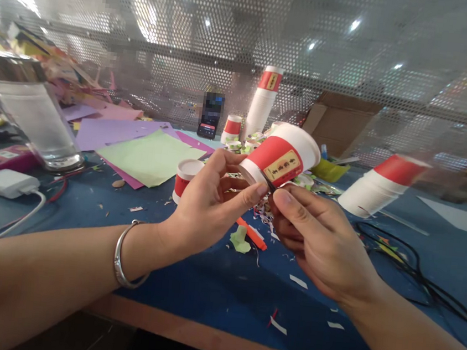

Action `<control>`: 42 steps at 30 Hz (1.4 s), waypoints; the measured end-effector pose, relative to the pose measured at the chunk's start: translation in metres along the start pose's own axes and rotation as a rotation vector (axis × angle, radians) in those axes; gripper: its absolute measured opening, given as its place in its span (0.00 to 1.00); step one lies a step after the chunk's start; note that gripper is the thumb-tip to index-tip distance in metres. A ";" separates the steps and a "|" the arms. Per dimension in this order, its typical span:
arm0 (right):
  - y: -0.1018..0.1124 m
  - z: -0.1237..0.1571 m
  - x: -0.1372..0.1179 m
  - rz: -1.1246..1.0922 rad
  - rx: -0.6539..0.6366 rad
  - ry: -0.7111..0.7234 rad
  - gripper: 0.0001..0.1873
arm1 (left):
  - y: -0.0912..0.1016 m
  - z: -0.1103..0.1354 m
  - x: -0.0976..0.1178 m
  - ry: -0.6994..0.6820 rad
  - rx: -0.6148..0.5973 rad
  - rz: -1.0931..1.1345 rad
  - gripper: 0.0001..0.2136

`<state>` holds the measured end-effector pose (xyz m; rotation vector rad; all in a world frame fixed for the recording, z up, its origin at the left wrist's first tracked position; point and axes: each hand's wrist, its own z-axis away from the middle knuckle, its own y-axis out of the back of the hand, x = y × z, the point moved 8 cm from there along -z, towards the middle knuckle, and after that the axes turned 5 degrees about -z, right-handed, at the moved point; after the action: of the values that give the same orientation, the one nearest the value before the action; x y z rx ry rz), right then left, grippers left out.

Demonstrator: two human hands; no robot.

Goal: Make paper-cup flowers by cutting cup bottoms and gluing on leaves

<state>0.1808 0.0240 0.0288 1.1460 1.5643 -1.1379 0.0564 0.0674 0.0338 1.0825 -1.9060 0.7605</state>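
My left hand (209, 200) is closed around a red and white paper cup (291, 142) with a gold label, held tilted above the table. Thumb and fingers grip it near its narrow base. Close against that base, my right hand (314, 233) pinches a thin dark tool (271, 185); most of it is hidden in the fingers, so its kind is unclear. Behind my left hand stands another red and white cup (187, 171), partly covered. An orange marker (254, 235) and a crumpled green paper scrap (240, 240) lie below the hands.
Coloured paper sheets (152, 158) spread at the left beside a glass tumbler (43, 116) and a white charger (7, 182). A phone (210, 117) and a tall cup stack (261, 103) stand at the back. At the right are a leaning cup stack (382, 185) and black cables (416, 266).
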 end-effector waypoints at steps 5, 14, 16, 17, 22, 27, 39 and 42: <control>0.000 0.000 0.001 -0.012 -0.018 -0.006 0.17 | 0.003 -0.002 0.003 -0.035 0.030 -0.053 0.17; 0.002 0.000 0.007 -0.006 0.050 -0.059 0.19 | 0.005 -0.003 0.007 -0.026 0.034 -0.158 0.16; 0.002 0.000 0.007 -0.007 0.055 -0.050 0.19 | 0.005 -0.003 0.008 -0.038 0.041 -0.177 0.16; 0.002 0.000 0.008 -0.009 0.057 -0.048 0.19 | 0.005 -0.003 0.009 -0.045 0.040 -0.185 0.16; 0.003 0.000 0.010 -0.008 0.073 -0.063 0.20 | 0.006 -0.003 0.007 -0.068 0.022 -0.228 0.17; 0.004 0.001 0.011 -0.015 0.094 -0.048 0.22 | 0.009 -0.001 0.006 -0.123 0.014 -0.396 0.18; -0.002 0.000 0.004 -0.011 0.054 -0.031 0.20 | 0.009 -0.005 -0.003 0.180 0.037 0.022 0.19; -0.002 0.000 0.006 -0.034 0.054 -0.039 0.19 | 0.008 -0.006 -0.008 0.223 0.021 0.121 0.13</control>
<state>0.1778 0.0244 0.0234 1.1300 1.5362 -1.2248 0.0542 0.0791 0.0295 0.8615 -1.7871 0.9302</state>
